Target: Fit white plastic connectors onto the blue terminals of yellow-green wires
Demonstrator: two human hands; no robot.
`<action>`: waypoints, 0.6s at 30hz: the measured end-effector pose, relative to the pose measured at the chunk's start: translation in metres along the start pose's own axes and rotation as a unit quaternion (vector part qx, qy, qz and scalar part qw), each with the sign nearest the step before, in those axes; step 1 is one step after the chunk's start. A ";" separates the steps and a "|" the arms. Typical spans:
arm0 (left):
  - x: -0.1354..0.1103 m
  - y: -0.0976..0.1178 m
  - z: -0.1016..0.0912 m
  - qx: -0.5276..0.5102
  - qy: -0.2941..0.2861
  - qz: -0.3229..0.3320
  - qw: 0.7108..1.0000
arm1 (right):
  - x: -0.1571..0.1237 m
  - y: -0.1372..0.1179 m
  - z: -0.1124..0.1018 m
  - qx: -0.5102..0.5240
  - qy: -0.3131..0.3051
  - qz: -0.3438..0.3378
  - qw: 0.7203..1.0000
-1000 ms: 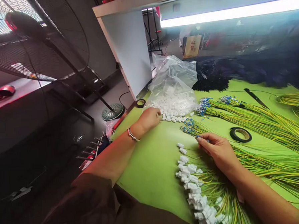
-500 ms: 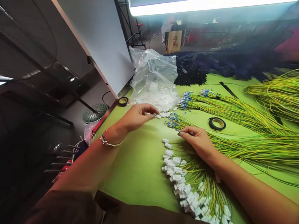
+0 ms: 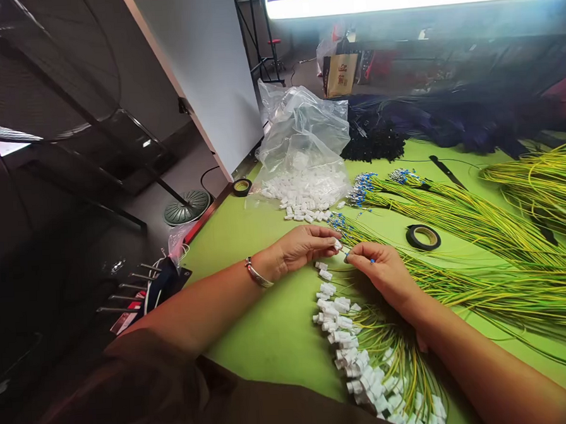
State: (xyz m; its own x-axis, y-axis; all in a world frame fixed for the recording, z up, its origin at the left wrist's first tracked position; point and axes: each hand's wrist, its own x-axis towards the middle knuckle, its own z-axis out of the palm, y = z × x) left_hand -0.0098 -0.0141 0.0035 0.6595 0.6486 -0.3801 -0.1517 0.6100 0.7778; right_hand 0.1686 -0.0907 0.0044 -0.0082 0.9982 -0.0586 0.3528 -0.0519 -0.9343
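My left hand (image 3: pixel 304 246) pinches a small white connector (image 3: pixel 337 244) between thumb and fingers. My right hand (image 3: pixel 383 269) pinches the blue-tipped end of a yellow-green wire (image 3: pixel 361 256), and the two hands meet tip to tip over the green table (image 3: pixel 269 314). Just below them lies a row of wires fitted with white connectors (image 3: pixel 361 353). A heap of loose white connectors (image 3: pixel 305 195) spills from a clear plastic bag (image 3: pixel 307 135) farther back. Bundles of yellow-green wires with blue terminals (image 3: pixel 454 228) fan out to the right.
A black tape roll (image 3: pixel 423 237) lies among the wires and a smaller tape roll (image 3: pixel 242 187) sits at the table's left edge. Black parts (image 3: pixel 374 145) are heaped at the back. A floor fan's base (image 3: pixel 186 207) and a white panel (image 3: pixel 209 64) stand left of the table.
My left hand left the loose connector heap and came back toward me with a connector, meeting my right hand, which kept hold of the wire end. The camera view shifted.
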 end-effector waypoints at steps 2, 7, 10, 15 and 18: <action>0.000 -0.001 0.000 -0.012 0.001 -0.002 1.000 | -0.001 -0.002 0.001 -0.007 0.004 0.000 1.000; -0.001 -0.001 0.001 -0.016 0.010 -0.002 1.000 | -0.001 -0.002 0.001 -0.022 0.024 0.004 0.999; -0.001 -0.001 0.000 -0.011 0.012 -0.001 1.000 | 0.000 -0.001 0.001 -0.039 0.035 -0.001 0.999; -0.001 -0.003 -0.002 0.028 0.024 0.031 0.999 | 0.001 -0.002 0.002 -0.063 0.015 -0.002 0.998; -0.001 -0.004 -0.003 0.053 0.028 0.052 0.997 | 0.002 -0.004 0.002 -0.063 0.006 0.001 0.998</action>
State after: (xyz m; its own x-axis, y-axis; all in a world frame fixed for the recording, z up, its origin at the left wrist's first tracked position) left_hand -0.0121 -0.0162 -0.0009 0.6009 0.7326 -0.3198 -0.1364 0.4881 0.8620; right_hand 0.1651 -0.0886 0.0071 0.0037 0.9984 -0.0556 0.4670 -0.0509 -0.8828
